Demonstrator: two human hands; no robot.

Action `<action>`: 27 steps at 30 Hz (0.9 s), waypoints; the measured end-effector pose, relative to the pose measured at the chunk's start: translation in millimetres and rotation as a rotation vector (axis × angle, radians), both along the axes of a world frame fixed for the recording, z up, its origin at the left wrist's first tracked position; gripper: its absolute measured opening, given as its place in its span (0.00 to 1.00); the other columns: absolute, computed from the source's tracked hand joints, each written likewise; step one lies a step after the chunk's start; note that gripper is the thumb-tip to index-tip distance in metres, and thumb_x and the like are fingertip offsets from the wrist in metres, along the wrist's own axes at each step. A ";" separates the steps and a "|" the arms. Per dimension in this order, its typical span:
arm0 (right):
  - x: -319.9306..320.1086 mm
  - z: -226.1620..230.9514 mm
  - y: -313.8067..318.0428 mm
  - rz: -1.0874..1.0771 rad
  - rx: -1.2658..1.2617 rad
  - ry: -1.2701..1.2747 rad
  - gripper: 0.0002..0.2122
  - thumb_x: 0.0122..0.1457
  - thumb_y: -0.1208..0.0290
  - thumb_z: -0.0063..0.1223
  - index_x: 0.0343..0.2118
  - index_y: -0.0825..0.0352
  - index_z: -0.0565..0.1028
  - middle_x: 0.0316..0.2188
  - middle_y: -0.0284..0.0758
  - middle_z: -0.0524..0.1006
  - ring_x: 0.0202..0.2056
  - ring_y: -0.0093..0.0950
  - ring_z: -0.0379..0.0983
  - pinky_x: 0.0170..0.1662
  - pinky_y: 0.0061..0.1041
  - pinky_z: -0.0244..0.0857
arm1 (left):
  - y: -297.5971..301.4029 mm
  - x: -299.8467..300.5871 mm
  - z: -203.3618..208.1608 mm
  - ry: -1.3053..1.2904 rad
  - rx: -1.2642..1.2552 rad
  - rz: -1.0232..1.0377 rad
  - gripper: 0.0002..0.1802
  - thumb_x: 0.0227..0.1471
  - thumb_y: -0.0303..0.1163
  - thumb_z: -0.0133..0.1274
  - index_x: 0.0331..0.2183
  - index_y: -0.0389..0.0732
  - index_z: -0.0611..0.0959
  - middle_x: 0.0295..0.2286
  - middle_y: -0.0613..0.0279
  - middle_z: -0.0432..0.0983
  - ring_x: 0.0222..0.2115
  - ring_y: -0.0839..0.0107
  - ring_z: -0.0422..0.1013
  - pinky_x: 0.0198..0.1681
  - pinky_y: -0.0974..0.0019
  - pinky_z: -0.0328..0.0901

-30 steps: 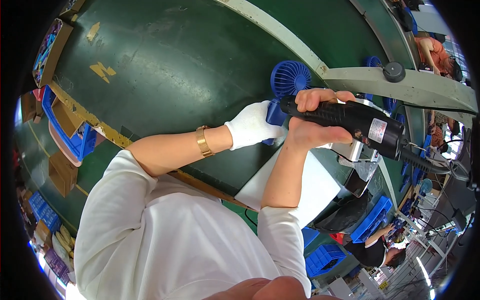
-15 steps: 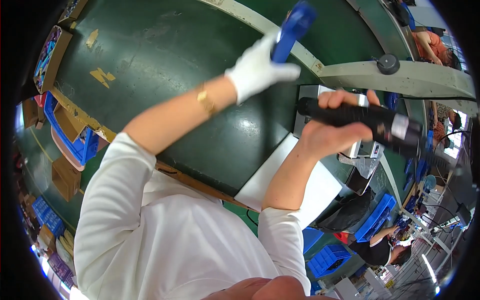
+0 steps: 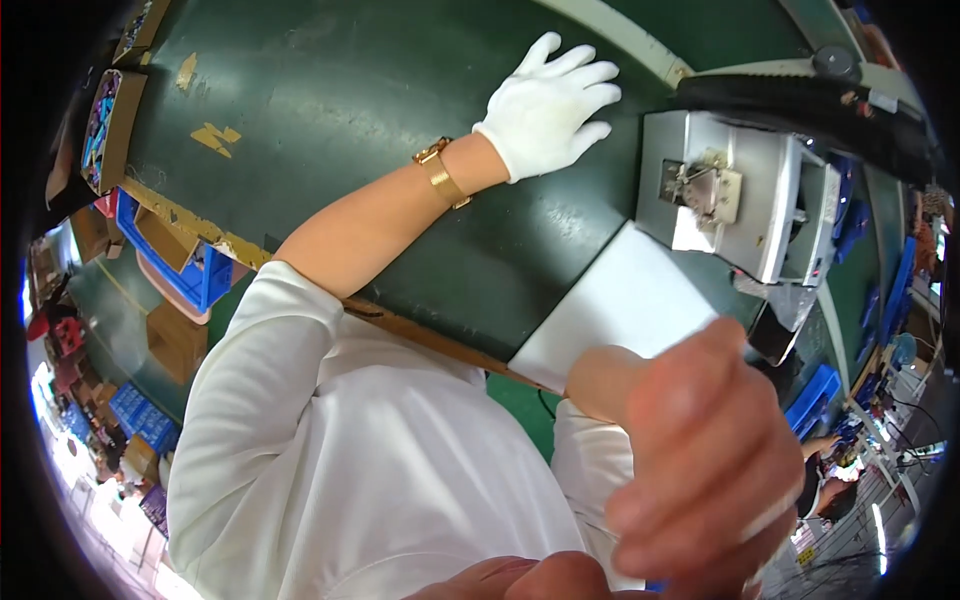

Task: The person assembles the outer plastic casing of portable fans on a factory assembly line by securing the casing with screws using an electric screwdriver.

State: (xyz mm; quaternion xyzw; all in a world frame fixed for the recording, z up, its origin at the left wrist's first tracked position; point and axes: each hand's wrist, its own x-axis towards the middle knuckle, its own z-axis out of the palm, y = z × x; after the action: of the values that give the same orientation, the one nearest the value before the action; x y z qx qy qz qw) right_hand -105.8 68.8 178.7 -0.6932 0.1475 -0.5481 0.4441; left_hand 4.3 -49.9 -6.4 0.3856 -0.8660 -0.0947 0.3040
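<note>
My left hand [image 3: 552, 108], in a white glove, is spread palm-down over the dark green bench [image 3: 330, 130], with nothing in it. The bare right hand [image 3: 705, 460] is raised close to the camera and blurred, its fingers curled; whether anything is inside them is hidden. Below that hand lies a white flat sheet [image 3: 620, 300] at the bench's near edge. To the right of my left hand stands a grey metal machine [image 3: 760, 190] with a small metal fixture [image 3: 715, 190] on its face. A black electric screwdriver [image 3: 800, 110] hangs blurred above the machine, apart from both hands.
Open cardboard boxes of small coloured parts [image 3: 108, 130] stand at the far left, above a blue bin [image 3: 205, 275]. A pale curved rail [image 3: 630, 35] crosses the far side, with a black round knob [image 3: 836, 63]. A person [image 3: 830, 490] works at the lower right.
My right hand has let go of the screwdriver and come toward the camera. The blue object at my left hand is out of sight, and that hand now lies spread open.
</note>
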 end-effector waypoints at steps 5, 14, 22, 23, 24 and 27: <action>36.3 44.5 26.0 -0.479 0.429 0.159 0.13 0.34 0.79 0.67 0.21 0.60 0.71 0.21 0.23 0.70 0.31 0.21 0.66 0.35 0.24 0.63 | 2.4 14.9 -1.5 0.000 -0.061 0.054 0.16 0.42 0.39 0.54 0.35 0.44 0.79 0.42 0.66 0.71 0.47 0.68 0.63 0.56 0.59 0.51; 27.0 29.7 43.2 -0.544 0.372 -0.031 0.14 0.30 0.83 0.63 0.19 0.60 0.69 0.18 0.24 0.70 0.30 0.21 0.65 0.31 0.18 0.61 | 3.8 6.8 -1.3 0.012 -0.070 0.003 0.16 0.41 0.39 0.55 0.35 0.45 0.80 0.42 0.67 0.71 0.47 0.68 0.63 0.56 0.60 0.52; 34.7 7.0 24.0 -0.636 -0.021 -0.222 0.08 0.39 0.76 0.57 0.18 0.58 0.67 0.16 0.21 0.67 0.27 0.15 0.65 0.37 0.18 0.59 | -2.4 6.9 -10.5 0.012 -0.083 -0.002 0.16 0.42 0.39 0.55 0.35 0.45 0.80 0.42 0.67 0.71 0.47 0.68 0.63 0.56 0.60 0.52; 35.7 1.4 20.4 -0.635 -0.122 -0.266 0.07 0.41 0.75 0.56 0.18 0.58 0.67 0.16 0.21 0.66 0.27 0.14 0.65 0.38 0.18 0.59 | -3.9 6.6 -13.0 0.005 -0.082 -0.017 0.16 0.42 0.39 0.55 0.35 0.45 0.80 0.42 0.67 0.71 0.47 0.68 0.63 0.56 0.60 0.52; 36.1 -4.0 17.7 -0.634 -0.223 -0.311 0.07 0.43 0.73 0.55 0.18 0.58 0.67 0.15 0.20 0.66 0.27 0.13 0.65 0.38 0.18 0.59 | -3.6 6.9 -12.0 0.003 -0.085 -0.013 0.16 0.42 0.39 0.55 0.35 0.45 0.80 0.42 0.67 0.71 0.47 0.68 0.63 0.56 0.60 0.52; 15.8 -6.9 24.1 -0.602 -0.295 -0.234 0.05 0.46 0.71 0.53 0.20 0.57 0.68 0.18 0.21 0.67 0.30 0.12 0.65 0.41 0.20 0.59 | -2.0 7.0 -10.1 0.025 -0.025 -0.037 0.17 0.41 0.37 0.56 0.37 0.43 0.78 0.43 0.63 0.70 0.48 0.65 0.63 0.56 0.60 0.52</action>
State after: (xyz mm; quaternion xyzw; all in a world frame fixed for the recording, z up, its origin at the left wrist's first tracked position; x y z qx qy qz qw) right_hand -90.0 92.9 171.7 -0.6080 0.2124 -0.7455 0.1717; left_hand 11.3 -51.9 -16.5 0.3644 -0.8702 -0.0943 0.3178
